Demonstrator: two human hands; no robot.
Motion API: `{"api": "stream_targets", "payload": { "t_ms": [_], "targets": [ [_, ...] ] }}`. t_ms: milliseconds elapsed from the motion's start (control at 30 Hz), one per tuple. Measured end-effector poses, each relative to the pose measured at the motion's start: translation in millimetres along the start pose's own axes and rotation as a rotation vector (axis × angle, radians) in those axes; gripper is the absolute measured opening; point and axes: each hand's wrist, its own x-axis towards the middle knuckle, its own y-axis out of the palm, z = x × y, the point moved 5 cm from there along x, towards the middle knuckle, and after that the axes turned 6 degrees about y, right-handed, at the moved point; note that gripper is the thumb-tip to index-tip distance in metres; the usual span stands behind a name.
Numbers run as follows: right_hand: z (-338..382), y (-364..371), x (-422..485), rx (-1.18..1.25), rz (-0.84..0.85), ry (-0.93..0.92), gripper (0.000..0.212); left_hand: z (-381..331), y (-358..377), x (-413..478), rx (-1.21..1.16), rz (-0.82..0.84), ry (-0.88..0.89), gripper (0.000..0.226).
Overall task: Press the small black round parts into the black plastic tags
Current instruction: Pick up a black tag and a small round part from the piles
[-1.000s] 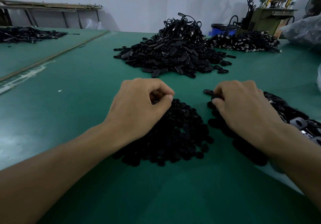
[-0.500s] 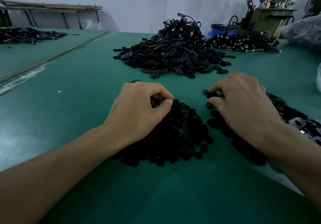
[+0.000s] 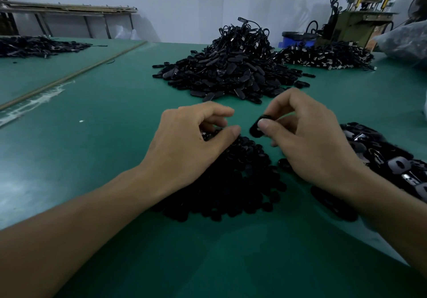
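Since half a second ago the right hand (image 3: 309, 140) has risen off the pile of loose tags (image 3: 374, 149) at the right and swung toward the middle, carrying one black plastic tag (image 3: 255, 129). It pinches the tag between thumb and curled fingers, clear of the green table mat (image 3: 104, 136). The tag's free end points at the left hand (image 3: 189, 140), probably so that its seat is offered for pressing. The left hand hovers over the heap of small black round parts (image 3: 231, 182), fingers curled and thumb tip near the forefinger. Whether a round part sits between them I cannot tell, since the palm hides the gap. Both hands are near each other but apart, so the press looks not yet begun. Behind them lies a large mound of corded tags (image 3: 231, 71), likely finished work pushed out of the way.
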Motion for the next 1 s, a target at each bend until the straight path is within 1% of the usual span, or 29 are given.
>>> {"api": "stream_targets", "payload": {
  "t_ms": [67,133,167,267,400,567,633,700,767,800,867,933,1000],
  "targets": [
    [-0.2,8.2,-1.0,0.296,0.083,0.056,0.017,0.4,1.3,0.2,-0.033,0.015,-0.016,0.030],
    [-0.8,11.8,-1.3,0.516,0.124,0.094,0.017,0.6,3.4,0.7,-0.071,0.039,-0.015,0.019],
    [-1.0,12.4,-1.0,0.578,0.132,0.105,0.018,0.6,3.9,1.1,-0.095,0.047,-0.009,0.012],
    [-0.9,12.2,-1.1,0.608,0.131,0.091,0.019,1.1,3.8,1.3,-0.201,0.050,-0.005,0.014],
    [-1.9,11.1,-2.0,0.528,0.108,0.091,0.012,0.9,3.9,2.0,-0.320,0.014,-0.025,0.007],
    [-0.5,14.6,-5.4,0.400,0.148,0.083,0.007,0.7,4.3,2.2,-0.398,-0.013,-0.037,0.012],
    [0.0,14.6,-7.4,0.231,0.131,0.044,0.009,2.1,4.2,2.7,-0.422,-0.022,-0.042,0.016],
    [0.8,15.5,-9.6,-0.029,0.126,-0.020,0.022,6.0,3.0,3.6,-0.436,-0.052,-0.065,0.021],
    [3.0,19.9,-11.9,-0.260,0.193,-0.073,0.031,10.9,0.5,4.7,-0.422,-0.091,-0.092,0.023],
    [3.6,22.5,-13.1,-0.327,0.236,-0.093,0.030,12.9,-0.9,5.0,-0.407,-0.107,-0.099,0.023],
    [4.3,24.4,-14.0,-0.343,0.281,-0.111,0.021,15.3,-3.0,5.3,-0.373,-0.129,-0.102,0.022],
    [5.1,23.3,-14.0,-0.323,0.279,-0.110,0.011,16.2,-3.3,4.8,-0.358,-0.137,-0.107,0.023],
    [5.5,21.9,-13.9,-0.310,0.268,-0.097,0.008,17.1,-2.8,4.0,-0.360,-0.132,-0.118,0.022]
  ]
}}
